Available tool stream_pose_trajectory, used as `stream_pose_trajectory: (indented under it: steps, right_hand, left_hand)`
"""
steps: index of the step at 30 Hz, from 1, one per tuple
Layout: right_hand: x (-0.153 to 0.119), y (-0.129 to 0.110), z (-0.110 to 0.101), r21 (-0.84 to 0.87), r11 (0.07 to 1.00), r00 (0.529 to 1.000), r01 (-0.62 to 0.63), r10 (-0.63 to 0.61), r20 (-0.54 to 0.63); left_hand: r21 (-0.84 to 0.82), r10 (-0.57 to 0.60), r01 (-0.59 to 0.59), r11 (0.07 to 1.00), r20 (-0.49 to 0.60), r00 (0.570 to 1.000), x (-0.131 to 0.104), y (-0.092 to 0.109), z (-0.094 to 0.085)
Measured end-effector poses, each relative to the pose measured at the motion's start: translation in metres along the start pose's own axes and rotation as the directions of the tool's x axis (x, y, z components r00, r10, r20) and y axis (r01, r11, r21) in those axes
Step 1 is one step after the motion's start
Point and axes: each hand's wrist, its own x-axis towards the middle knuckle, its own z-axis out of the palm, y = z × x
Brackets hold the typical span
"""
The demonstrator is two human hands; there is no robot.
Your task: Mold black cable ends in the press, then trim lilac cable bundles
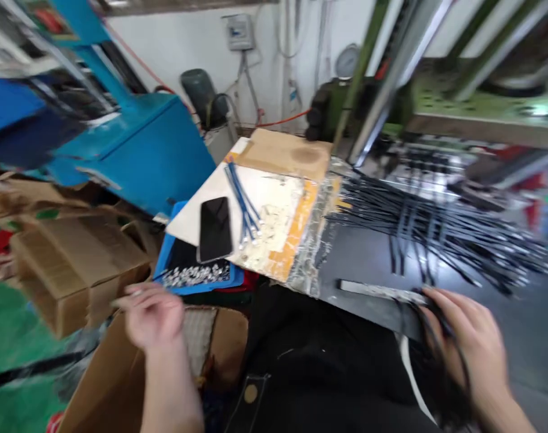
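Our right hand (476,337) grips black cables (445,385); we judge them light, bendy, best pinched near an end. Our left hand (154,316) is blurred; we can't make out its grip.

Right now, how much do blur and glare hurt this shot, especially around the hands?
In the head view, the left hand is smeared; in the same head view, the right hand is soft and the dark cords at it run together; also in the head view, a bright glare spot sits on the green machine, while the phone has a readable outline.
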Motion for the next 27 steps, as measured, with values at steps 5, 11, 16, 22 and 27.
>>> stream_pose_trajectory:
  steps: [5, 11, 16, 22, 27]
  right_hand:
    - [0.003, 0.001, 0.001, -0.043, 0.999, 1.000, 0.003, -0.003, 0.002]
    - [0.001, -0.001, 0.001, -0.017, 1.000, 1.000, -0.010, 0.010, 0.005]
    - [0.000, 0.000, 0.000, 0.032, 0.999, 1.000, -0.021, 0.021, 0.009]
    - [0.004, -0.001, -0.002, 0.074, 0.995, 0.998, -0.061, 0.058, 0.040]
    - [0.023, 0.024, -0.065, 0.337, 0.941, 1.000, -0.011, 0.016, -0.012]
  left_hand:
    - [-0.211, 0.212, -0.157, 0.965, 0.273, 0.938, -0.025, 0.028, 0.086]
    - [-0.137, 0.315, -0.489, 0.861, 0.900, 0.302, -0.104, -0.010, 0.232]
    - [0.044, 0.152, -0.649, 0.759, 0.958, 0.242, -0.122, -0.029, 0.257]
    - [0.116, -0.029, -0.799, 0.590, 0.992, 0.122, -0.120, -0.009, 0.264]
    - [-0.016, 0.025, -0.874, 0.486, 1.000, -0.004, -0.118, -0.007, 0.272]
